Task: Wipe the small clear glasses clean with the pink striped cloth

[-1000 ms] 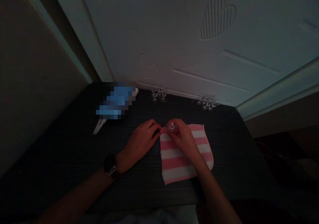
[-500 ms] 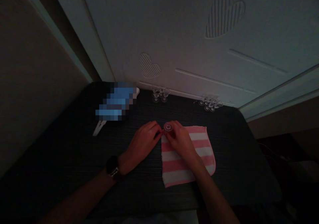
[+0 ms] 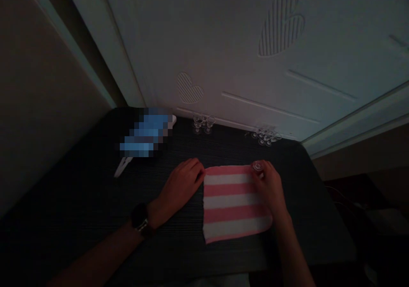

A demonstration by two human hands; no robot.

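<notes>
A pink-and-white striped cloth (image 3: 234,202) lies spread on a dark surface (image 3: 179,253), a small clear glass (image 3: 257,166) above its far right corner in the closed fingers of the right hand (image 3: 271,187). The left hand (image 3: 182,179), fingers together, touches the far left corner; whether it pinches the fabric cannot be told. Beyond sit 2 groups of clear glasses (image 3: 203,124), near a white panel (image 3: 223,35) bearing 2 striped hearts (image 3: 190,87). At left, a blue object (image 3: 147,133) appears pixelated.

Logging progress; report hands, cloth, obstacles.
Left hand at striped cloth, far left corner. Right hand holding clear glass, far right corner. Cloth flat; stemmed glasses beyond, untouched.
</notes>
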